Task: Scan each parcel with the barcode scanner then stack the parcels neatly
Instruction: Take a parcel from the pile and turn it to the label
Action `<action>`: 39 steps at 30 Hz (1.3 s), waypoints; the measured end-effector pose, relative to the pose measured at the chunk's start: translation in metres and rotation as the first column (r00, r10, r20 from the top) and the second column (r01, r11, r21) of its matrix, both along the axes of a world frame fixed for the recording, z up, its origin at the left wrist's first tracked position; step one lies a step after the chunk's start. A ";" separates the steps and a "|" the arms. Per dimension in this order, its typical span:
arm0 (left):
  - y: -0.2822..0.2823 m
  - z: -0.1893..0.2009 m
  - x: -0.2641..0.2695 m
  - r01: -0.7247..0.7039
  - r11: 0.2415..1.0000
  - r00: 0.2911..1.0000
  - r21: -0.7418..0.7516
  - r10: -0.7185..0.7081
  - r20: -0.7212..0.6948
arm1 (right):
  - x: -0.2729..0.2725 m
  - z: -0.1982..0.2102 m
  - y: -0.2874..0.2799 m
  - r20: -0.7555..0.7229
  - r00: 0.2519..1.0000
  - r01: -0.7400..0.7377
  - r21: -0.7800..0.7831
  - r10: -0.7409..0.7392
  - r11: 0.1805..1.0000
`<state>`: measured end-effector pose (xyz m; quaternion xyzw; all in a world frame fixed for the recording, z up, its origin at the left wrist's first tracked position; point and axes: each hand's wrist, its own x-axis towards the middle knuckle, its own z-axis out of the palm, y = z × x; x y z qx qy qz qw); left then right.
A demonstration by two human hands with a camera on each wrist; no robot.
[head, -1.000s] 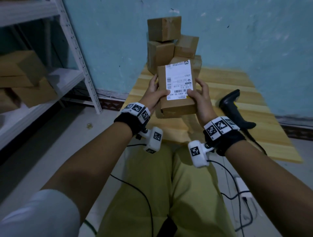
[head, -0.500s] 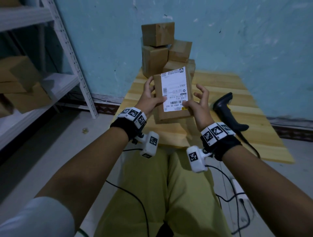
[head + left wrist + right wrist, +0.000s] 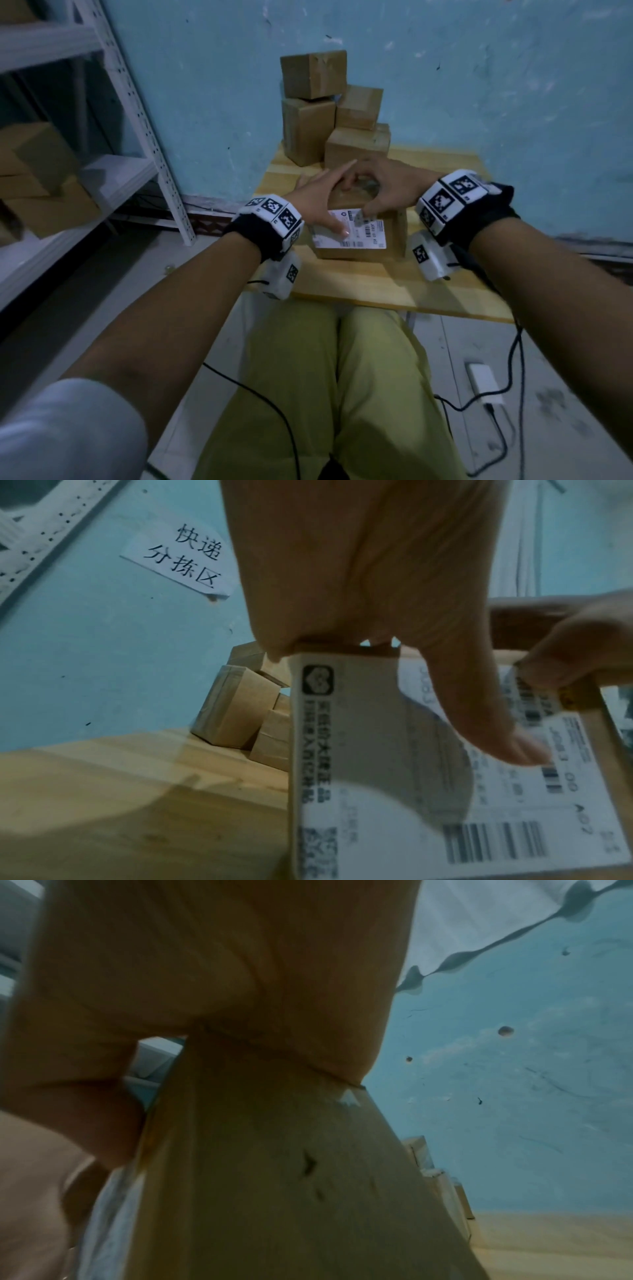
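The left hand (image 3: 320, 202) lies on the parcel (image 3: 359, 236) with fingers extended over its far-left edge and the thumb pressing flat on the white shipping label (image 3: 351, 229). The right hand (image 3: 383, 193) arches over the far-right part of the parcel, fingers curled round its far edge and thumb on the label. Both hands therefore hold the same box from above, one per side.

The parcel lies flat on the desk (image 3: 359, 287), label up, at the near centre, directly under both hands. Its long axis appears to run left to right across the person. The stacked parcels (image 3: 329, 113) stand just behind it against the wall, closer to the left hand.

The barcode scanner is not visible; the right forearm covers the area where it may lie.

Change from the earlier frames: the parcel was held upright in the air facing the person, label vertical; it is now laid flat on the desk, and both hands have moved from its sides to its top.
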<state>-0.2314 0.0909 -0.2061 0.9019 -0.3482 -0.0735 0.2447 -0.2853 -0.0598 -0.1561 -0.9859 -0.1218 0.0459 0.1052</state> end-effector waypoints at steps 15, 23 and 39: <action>0.005 -0.020 -0.010 -0.427 0.727 0.851 -0.538 0.122 -0.510 | -0.012 -0.044 -0.024 -0.158 0.900 0.367 0.779 -0.407 0.509; -0.001 -0.037 -0.016 -0.495 0.687 0.799 -0.532 0.119 -0.590 | -0.005 -0.064 -0.025 -0.128 0.892 0.341 0.819 -0.433 0.461; -0.010 -0.037 0.003 -0.543 0.678 0.760 -0.495 0.147 -0.633 | -0.024 -0.098 -0.094 -0.126 0.453 0.875 0.255 -0.883 0.412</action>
